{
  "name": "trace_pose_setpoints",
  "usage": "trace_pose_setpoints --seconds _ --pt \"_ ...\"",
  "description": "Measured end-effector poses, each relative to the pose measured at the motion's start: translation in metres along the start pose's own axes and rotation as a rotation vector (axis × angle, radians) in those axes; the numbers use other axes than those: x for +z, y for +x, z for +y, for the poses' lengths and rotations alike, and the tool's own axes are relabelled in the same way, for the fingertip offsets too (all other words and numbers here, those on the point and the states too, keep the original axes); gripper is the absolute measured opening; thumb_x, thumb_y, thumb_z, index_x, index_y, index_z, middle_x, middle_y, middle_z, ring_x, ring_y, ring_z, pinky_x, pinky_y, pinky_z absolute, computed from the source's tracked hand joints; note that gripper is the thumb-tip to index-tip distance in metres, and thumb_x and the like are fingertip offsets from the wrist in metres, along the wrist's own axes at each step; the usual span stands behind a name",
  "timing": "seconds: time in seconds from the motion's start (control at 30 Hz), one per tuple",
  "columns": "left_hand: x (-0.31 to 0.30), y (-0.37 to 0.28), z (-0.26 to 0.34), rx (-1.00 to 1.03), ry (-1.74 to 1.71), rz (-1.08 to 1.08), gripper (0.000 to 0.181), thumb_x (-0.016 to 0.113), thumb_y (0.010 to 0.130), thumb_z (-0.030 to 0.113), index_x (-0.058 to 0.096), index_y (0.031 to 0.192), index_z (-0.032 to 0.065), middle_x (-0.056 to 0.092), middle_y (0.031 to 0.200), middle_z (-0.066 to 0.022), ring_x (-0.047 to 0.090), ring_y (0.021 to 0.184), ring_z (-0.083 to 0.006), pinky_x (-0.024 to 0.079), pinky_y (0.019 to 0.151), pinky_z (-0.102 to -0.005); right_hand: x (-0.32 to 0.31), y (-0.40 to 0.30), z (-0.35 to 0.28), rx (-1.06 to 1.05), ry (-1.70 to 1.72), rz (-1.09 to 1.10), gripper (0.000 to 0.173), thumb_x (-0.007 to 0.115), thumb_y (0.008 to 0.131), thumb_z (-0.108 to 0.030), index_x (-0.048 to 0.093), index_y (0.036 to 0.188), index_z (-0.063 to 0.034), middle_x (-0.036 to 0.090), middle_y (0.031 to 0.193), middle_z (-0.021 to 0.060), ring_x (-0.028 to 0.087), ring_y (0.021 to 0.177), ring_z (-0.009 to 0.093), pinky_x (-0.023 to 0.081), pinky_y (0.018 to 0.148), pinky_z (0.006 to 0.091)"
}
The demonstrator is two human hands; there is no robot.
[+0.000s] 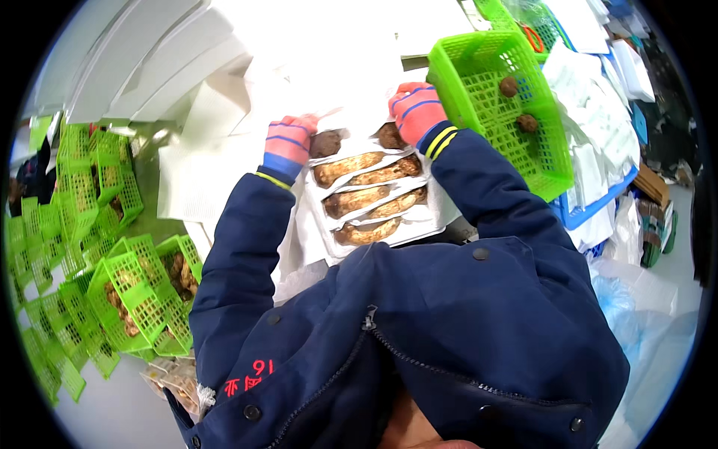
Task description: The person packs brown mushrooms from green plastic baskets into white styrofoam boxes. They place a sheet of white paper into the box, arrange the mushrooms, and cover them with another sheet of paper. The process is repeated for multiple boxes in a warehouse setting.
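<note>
In front of me a white foam box [426, 221] lined with white paper holds several long, pale-brown mushrooms [356, 202], with folds of paper between the rows. At its far end show two darker, round brown mushroom caps, the left cap [325, 144] and the right cap [391, 136]. My left hand [289, 140], in a pink and blue striped glove, is closed on a white paper sheet [353, 109] beside the left cap. My right hand [416, 112], gloved alike, is curled on the sheet's other side, above the right cap. Glare hides the sheet's outline.
A green plastic basket [482, 120] with two round brown mushrooms stands right of the box. Beyond it a blue crate [597, 199] holds white paper. White foam boards [151, 62] lean at the far left. Several green baskets [134, 280] of mushrooms are stacked on the left.
</note>
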State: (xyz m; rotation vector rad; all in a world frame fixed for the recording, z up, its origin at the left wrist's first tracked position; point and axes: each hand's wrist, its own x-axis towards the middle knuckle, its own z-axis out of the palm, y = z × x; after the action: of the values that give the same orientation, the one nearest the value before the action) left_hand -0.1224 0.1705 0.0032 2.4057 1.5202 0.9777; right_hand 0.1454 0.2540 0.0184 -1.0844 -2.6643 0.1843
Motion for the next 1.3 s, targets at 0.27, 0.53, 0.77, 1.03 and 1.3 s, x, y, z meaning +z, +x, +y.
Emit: trace_pose_setpoints --seconds 0.27,0.53,0.77,1.03,1.3 --pt "-0.01 0.005 0.039 -0.149 0.153 -0.185 0.028 0.055 0.08 0.012 0.062 0.107 0.0095 0.063 0.091 -0.0083 0.058 0.087 -0.0275 0.042 0.081 -0.0377 -0.002 -0.022 -0.017 0.067 -0.074 -0.033 0.037 0.056 0.073 -0.022 0.058 0.109 -0.0121 0.055 0.118 0.0137 0.05 0.111 0.029 0.036 0.094 0.0406" --pt "0.003 -0.018 0.033 -0.116 0.288 -0.103 0.029 0.061 0.079 0.02 0.062 0.105 0.0082 0.06 0.101 -0.0085 0.055 0.094 -0.0274 0.04 0.083 -0.0391 -0.123 -0.097 0.118 0.447 -0.218 -0.145 0.036 0.056 0.074 -0.016 0.058 0.11 -0.0102 0.059 0.105 0.0158 0.057 0.096 0.031 0.046 0.083 0.0398" --pt "0.009 -0.017 0.036 -0.153 0.306 -0.044 0.028 0.059 0.078 0.025 0.063 0.103 0.0119 0.059 0.098 -0.0058 0.054 0.092 -0.0261 0.038 0.083 -0.0392 -0.074 -0.145 0.158 0.562 -0.373 -0.274 0.044 0.06 0.069 -0.01 0.053 0.112 -0.0143 0.051 0.111 0.0206 0.055 0.094 0.038 0.046 0.08 0.0443" --pt "0.004 -0.018 0.044 -0.183 0.266 0.024 0.026 0.059 0.078 0.025 0.062 0.1 0.0121 0.059 0.098 -0.0054 0.053 0.096 -0.0252 0.036 0.086 -0.0406 -0.127 -0.075 0.102 0.258 -0.063 0.275 0.015 0.06 0.072 -0.01 0.059 0.087 -0.0084 0.057 0.092 0.0129 0.056 0.088 0.033 0.045 0.077 0.0389" --pt "0.011 -0.024 0.038 -0.178 0.291 0.022 0.03 0.058 0.078 0.028 0.061 0.104 0.0123 0.058 0.099 -0.0049 0.053 0.098 -0.0236 0.034 0.091 -0.0415 -0.071 -0.152 0.15 0.448 -0.513 -0.359 0.045 0.063 0.065 -0.01 0.057 0.109 -0.0147 0.053 0.11 0.0111 0.05 0.103 0.033 0.043 0.088 0.0393"
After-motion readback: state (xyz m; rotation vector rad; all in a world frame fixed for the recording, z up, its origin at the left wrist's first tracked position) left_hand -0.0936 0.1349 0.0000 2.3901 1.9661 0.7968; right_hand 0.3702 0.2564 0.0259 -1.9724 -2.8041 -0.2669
